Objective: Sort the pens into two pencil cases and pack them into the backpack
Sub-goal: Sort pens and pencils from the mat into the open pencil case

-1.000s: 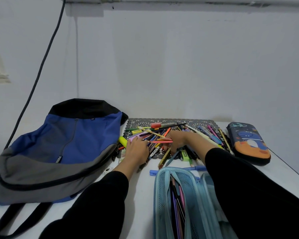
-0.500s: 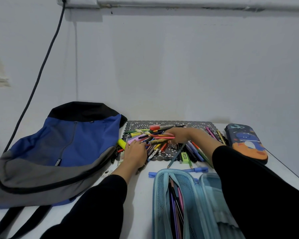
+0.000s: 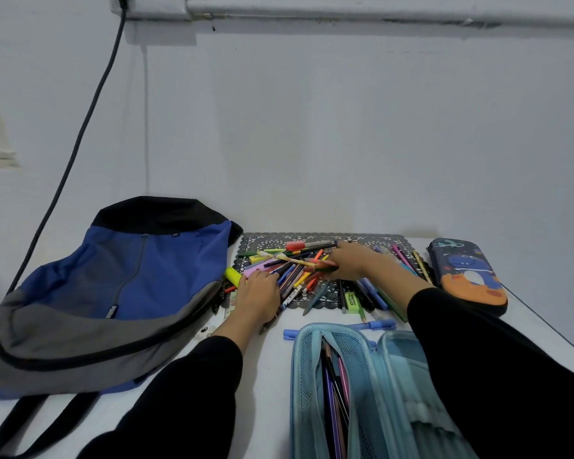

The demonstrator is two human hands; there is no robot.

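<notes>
Sorting stage, pens (image 3: 299,270) heaped on the lace mat (image 3: 371,241): within the last second the right hand (image 3: 348,261) has shifted from the mat's middle towards its far edge and now curls its fingers round a small bundle of pens, probably the next batch for the open light-blue pencil case (image 3: 312,359) just in front of the mat. The left hand (image 3: 259,293) stays palm-down on the pile at the mat's left edge; whether it grips anything cannot be told. The dark printed pencil case (image 3: 468,276), right of the mat, is closed, and both cases lie outside the backpack (image 3: 130,276), left of the mat.
</notes>
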